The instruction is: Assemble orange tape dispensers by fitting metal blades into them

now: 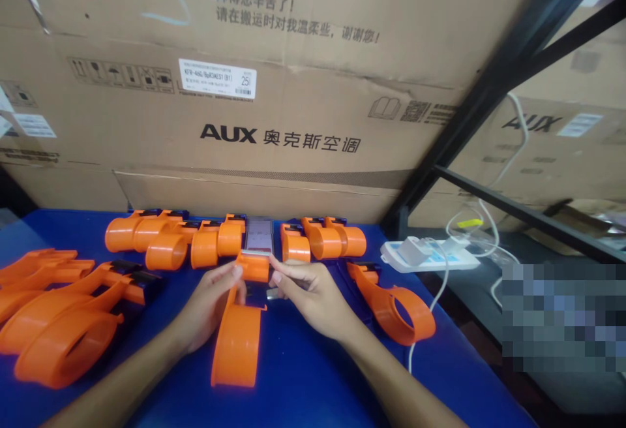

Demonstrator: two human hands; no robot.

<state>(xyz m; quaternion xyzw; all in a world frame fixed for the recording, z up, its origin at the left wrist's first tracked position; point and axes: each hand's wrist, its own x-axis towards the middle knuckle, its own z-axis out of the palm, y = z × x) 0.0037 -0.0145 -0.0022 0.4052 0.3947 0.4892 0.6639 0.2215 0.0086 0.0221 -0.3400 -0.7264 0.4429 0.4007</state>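
In the head view, an orange plastic holder [237, 343] with a wide ring at its lower end is raised over the blue table. My left hand [212, 301] is closed on its upper block, thumb on the front left side. At the block's right end, my right hand [310, 291] touches its upper corner with a fingertip. Its thumb and fingers pinch a small dark piece with a silvery end [272, 293]; the exact kind is hidden. Just behind the block lies a flat grey rectangular panel [259, 235] with a pale toothed front edge.
Similar orange holders with black tops stand in a back row [203, 248], lie at left [68, 350] and at right [405, 314]. A white power strip [430, 255] with cables sits beside a black metal frame [464, 115]. Large cardboard boxes [293, 102] wall off the back.
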